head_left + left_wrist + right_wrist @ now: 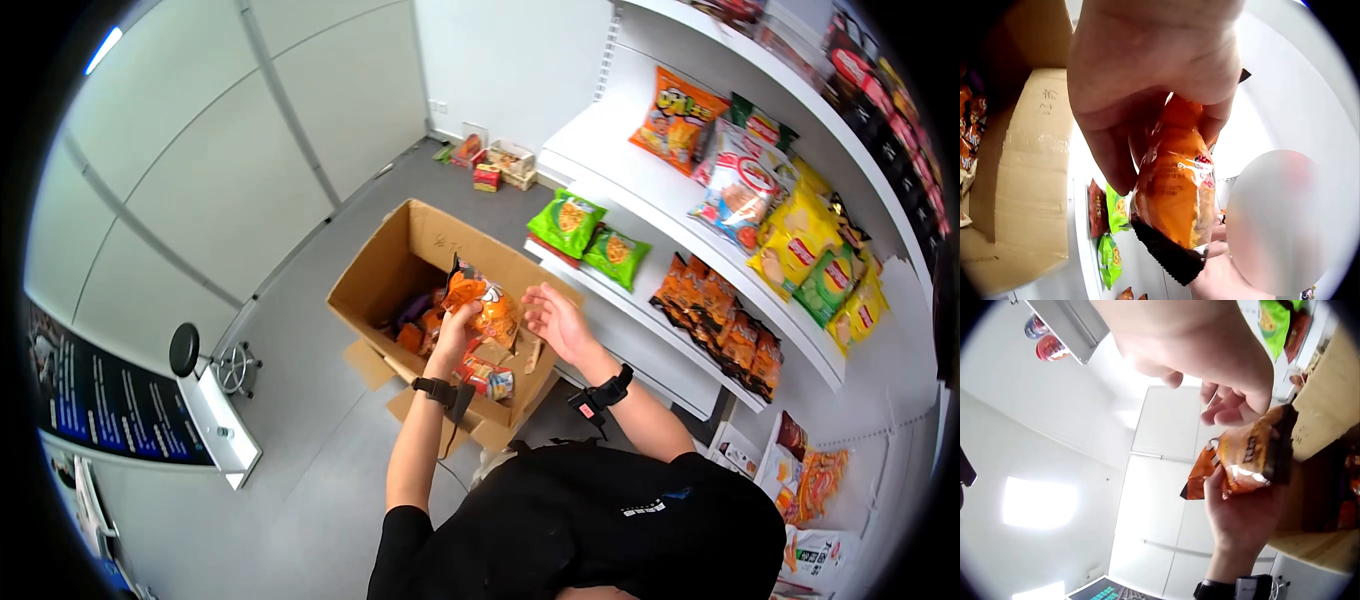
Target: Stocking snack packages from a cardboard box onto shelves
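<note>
My left hand (457,330) grips an orange snack bag (495,314) above the open cardboard box (462,240). In the left wrist view the fingers and thumb pinch the bag's sides, and its black crimped end points down. My right hand (557,318) is just right of the bag, holding nothing, its fingers loosely bent. Seen from the right wrist, those fingertips (1229,417) are close to the bag's printed face. Inside the box lie more orange packets (410,338) and a red packet (487,378); my left forearm partly hides them.
White shelves (600,165) on the right carry green bags (567,222), a row of orange bags (700,300) and yellow chip bags (800,235). Small crates (510,158) sit on the floor by the back wall. A round stool (185,349) stands at the left.
</note>
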`<action>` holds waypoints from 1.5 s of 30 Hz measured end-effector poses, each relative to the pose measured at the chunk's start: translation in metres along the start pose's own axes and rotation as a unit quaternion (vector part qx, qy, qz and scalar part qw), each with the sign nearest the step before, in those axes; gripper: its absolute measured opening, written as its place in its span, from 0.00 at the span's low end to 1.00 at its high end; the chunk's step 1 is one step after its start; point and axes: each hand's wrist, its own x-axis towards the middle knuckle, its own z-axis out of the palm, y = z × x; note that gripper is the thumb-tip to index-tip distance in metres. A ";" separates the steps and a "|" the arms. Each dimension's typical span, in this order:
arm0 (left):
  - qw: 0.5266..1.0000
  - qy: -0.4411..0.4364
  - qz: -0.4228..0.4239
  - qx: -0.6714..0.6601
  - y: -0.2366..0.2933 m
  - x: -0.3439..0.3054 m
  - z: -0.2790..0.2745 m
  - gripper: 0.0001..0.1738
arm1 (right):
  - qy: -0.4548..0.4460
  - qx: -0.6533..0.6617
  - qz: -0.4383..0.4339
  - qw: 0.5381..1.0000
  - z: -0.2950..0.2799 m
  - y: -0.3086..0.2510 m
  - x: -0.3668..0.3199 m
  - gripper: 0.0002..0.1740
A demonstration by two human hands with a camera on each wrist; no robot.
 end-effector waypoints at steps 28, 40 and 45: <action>0.925 -0.110 -0.322 0.167 -0.225 -0.005 0.292 0.26 | 0.188 -0.105 0.064 0.974 -0.241 -0.065 -0.268 0.25; 0.929 -0.159 -0.275 0.192 -0.240 -0.023 0.334 0.30 | 0.230 0.047 -0.056 0.970 -0.306 -0.048 -0.312 0.20; 0.916 -0.186 -0.286 0.210 -0.235 -0.026 0.328 0.38 | 0.245 0.139 -0.165 0.945 -0.330 -0.072 -0.305 0.18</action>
